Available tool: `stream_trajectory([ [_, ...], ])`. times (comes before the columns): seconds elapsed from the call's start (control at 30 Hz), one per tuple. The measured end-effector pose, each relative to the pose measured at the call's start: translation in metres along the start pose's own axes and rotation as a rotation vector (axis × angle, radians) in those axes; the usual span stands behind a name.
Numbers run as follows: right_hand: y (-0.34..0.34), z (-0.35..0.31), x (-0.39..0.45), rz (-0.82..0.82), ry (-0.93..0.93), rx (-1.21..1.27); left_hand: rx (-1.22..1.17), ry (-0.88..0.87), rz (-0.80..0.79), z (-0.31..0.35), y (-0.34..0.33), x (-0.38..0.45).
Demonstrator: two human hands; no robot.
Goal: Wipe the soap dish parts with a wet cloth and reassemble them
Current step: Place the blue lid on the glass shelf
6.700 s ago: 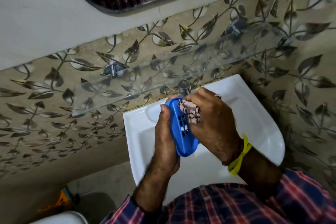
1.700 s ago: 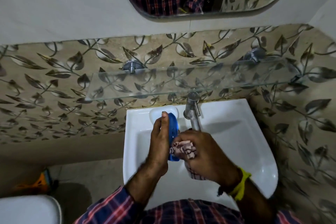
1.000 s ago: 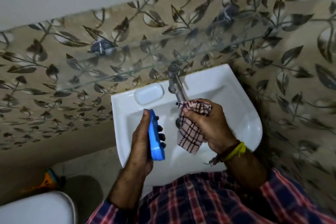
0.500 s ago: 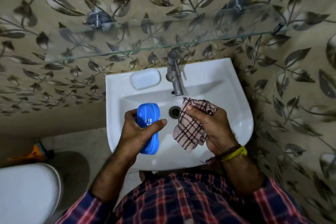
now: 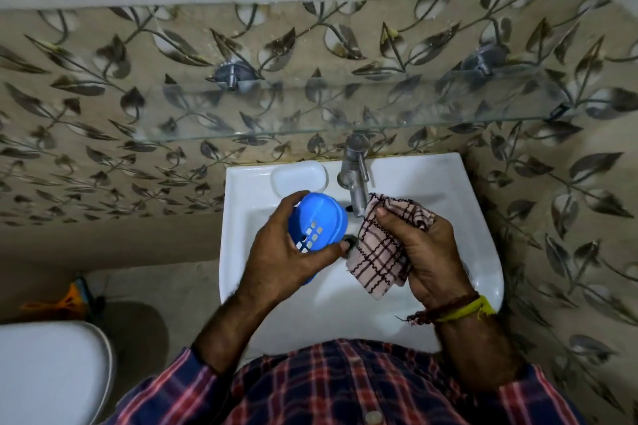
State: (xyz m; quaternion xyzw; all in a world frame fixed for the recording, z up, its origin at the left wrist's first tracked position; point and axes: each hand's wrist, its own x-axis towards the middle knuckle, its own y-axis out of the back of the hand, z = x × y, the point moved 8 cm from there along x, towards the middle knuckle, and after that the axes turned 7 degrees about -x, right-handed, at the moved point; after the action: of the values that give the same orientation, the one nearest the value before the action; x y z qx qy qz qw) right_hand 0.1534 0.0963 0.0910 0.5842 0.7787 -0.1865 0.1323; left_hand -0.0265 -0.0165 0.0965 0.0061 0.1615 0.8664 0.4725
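My left hand (image 5: 288, 259) grips a blue plastic soap dish part (image 5: 319, 222) with a grid of small drain holes, holding it flat side up over the white sink (image 5: 462, 217). My right hand (image 5: 426, 252) clutches a checked pink-and-brown cloth (image 5: 376, 259) just right of the blue part, below the tap. The cloth hangs apart from the blue part. The lower end of the blue part is hidden behind my left palm.
A metal tap (image 5: 355, 176) stands at the sink's back, with a moulded soap recess (image 5: 298, 176) to its left. A glass shelf (image 5: 310, 114) juts out above the sink. A white toilet lid (image 5: 48, 373) sits at lower left, an orange object (image 5: 74, 297) beside it.
The cloth has come off the blue part and the hands have drawn apart. My left hand has turned the part from edge-on to face up.
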Motion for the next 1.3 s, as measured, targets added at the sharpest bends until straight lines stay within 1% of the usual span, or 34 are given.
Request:
stream_trajectory([
  [0.13, -0.010, -0.013, 0.010, -0.009, 0.046, 0.012, 0.159, -0.132, 0.010, 0.028, 0.006, 0.014],
  [0.33, -0.016, -0.026, 0.010, -0.025, 0.040, 0.034, 0.492, -0.510, -0.024, 0.115, 0.004, 0.032],
  [0.43, -0.014, -0.035, 0.010, -0.015, 0.053, 0.021, 0.607, -0.627, -0.031, 0.147, 0.002, 0.049],
  [0.63, -0.007, -0.043, 0.012, -0.036, 0.040, 0.021, 0.623, -0.659, -0.053, 0.179, 0.005, 0.092],
  [0.73, -0.007, -0.037, 0.014, -0.107, -0.014, 0.043, 0.658, -0.659, -0.081, 0.180, 0.005, 0.116],
  [0.8, -0.003, -0.031, 0.015, -0.126, -0.056, 0.076, 0.694, -0.659, -0.094, 0.177, 0.004, 0.130],
  [0.97, 0.009, -0.016, 0.014, -0.082, -0.083, 0.148, 0.756, -0.641, -0.148, 0.160, -0.001, 0.148],
  [1.07, 0.012, -0.013, 0.012, -0.073, -0.084, 0.149, 0.703, -0.643, -0.167, 0.153, -0.002, 0.149],
  [1.3, 0.008, -0.004, 0.012, -0.038, -0.118, 0.142, 0.666, -0.678, -0.163, 0.146, -0.002, 0.152],
])
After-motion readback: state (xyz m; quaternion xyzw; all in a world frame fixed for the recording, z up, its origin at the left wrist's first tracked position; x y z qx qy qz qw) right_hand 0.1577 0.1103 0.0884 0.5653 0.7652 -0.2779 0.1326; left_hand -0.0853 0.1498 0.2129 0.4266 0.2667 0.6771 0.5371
